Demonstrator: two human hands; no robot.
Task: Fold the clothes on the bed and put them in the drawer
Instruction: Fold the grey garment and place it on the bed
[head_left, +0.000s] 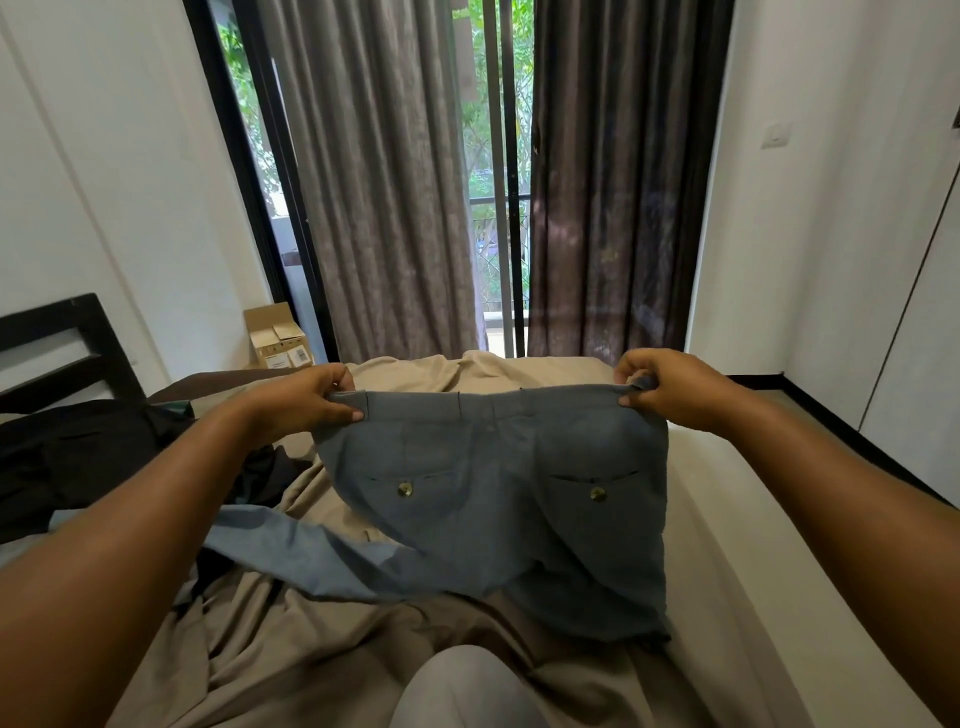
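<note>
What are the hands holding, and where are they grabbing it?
Blue-grey cloth trousers, pinched at the waistband: left hand on one end, right hand on the other.

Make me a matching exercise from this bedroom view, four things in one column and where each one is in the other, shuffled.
Things:
1. blue trousers
2. black clothes
3. cardboard box
4. wall switch

Places:
A. on the white wall at right
B. held up at the waistband by the left hand and right hand
C. beside the grey curtain, beyond the bed
D. heaped on the bed at left

Pairs: 1-B, 2-D, 3-C, 4-A.
</note>
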